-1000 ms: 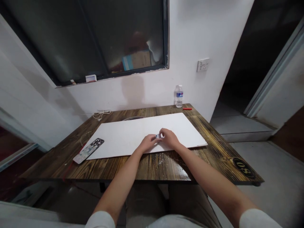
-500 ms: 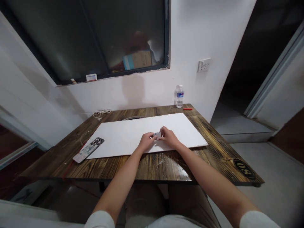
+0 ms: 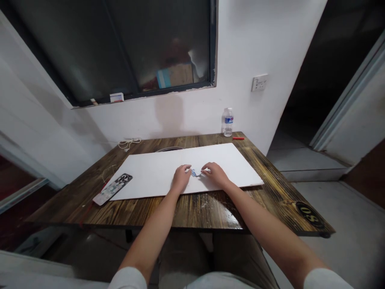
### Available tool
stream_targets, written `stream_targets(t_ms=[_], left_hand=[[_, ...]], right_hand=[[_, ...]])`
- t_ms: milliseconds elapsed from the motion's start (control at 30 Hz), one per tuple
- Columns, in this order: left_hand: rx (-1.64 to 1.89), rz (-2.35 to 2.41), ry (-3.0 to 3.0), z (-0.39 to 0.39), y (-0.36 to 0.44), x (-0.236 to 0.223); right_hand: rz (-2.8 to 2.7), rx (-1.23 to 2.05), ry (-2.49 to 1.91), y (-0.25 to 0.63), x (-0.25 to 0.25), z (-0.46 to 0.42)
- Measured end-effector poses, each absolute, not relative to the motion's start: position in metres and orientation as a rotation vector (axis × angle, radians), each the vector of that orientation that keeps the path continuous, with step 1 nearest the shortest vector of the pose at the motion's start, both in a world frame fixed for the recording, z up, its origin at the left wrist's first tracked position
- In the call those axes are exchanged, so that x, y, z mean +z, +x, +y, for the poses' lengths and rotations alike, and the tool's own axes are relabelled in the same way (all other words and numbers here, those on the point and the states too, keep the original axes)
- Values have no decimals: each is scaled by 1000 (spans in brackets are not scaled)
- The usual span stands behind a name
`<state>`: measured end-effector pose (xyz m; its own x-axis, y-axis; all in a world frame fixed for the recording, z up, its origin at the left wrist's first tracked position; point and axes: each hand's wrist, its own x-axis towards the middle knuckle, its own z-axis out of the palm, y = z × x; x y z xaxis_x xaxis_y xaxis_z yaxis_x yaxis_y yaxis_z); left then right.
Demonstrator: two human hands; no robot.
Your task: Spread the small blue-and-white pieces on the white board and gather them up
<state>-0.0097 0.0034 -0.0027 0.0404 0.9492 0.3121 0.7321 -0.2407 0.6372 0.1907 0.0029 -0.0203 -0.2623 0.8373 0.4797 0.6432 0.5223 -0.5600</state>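
A small flat piece with blue and white markings (image 3: 194, 172) lies on a white board (image 3: 153, 172); it is too small to name. A thin dark edge or shadow runs from it toward the right. My left hand (image 3: 181, 176) is just left of the piece, thumb and fingers apart, the fingertips very close to it. On the other side, my right hand (image 3: 215, 174) is held with bent fingers and a gap between thumb and forefinger. Nothing shows in that hand.
The board rests on a dark wooden table (image 3: 144, 212). A phone in a patterned case (image 3: 112, 189) overlaps its left edge. At the back stand a water bottle (image 3: 228, 122), a red pen-like object (image 3: 238, 138) and a coiled white cable (image 3: 129, 142). A round "08" plate (image 3: 309, 213) marks the right corner.
Both hands were together holding a small pale piece. They have moved apart, and a blue-marked piece now shows on the board between them.
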Motion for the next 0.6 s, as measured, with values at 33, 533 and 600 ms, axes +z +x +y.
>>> stream_targets(t_ms=[33,533,600], left_hand=[[978,1733,2017,2,-10,-1],[606,1651,2257,1,-15,-3],[520,1578,2322,0,-13,-3]], right_hand=[[-2094,312,-1137,189,-21,2],[-2548,335,-1104,192,-3,-11],[-2595,467,-1002,190,-3,-13]])
